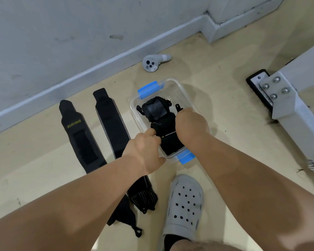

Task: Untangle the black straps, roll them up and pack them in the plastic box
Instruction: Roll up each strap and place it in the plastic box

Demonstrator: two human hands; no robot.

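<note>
A clear plastic box with blue clips stands on the floor. Two rolled black straps lie inside: one at the far end and a nearer one with a small printed label. My left hand pinches the near roll at its left side. My right hand reaches down into the box on the roll's right side, fingers hidden behind the hand. Left of the box, two black straps lie flat on the floor: one marked XUEYING and a longer one running under my left arm.
A white hand controller lies beyond the box near the grey skirting. A grey metal frame leg with bolts stands at right. My foot in a grey clog rests just in front of the box.
</note>
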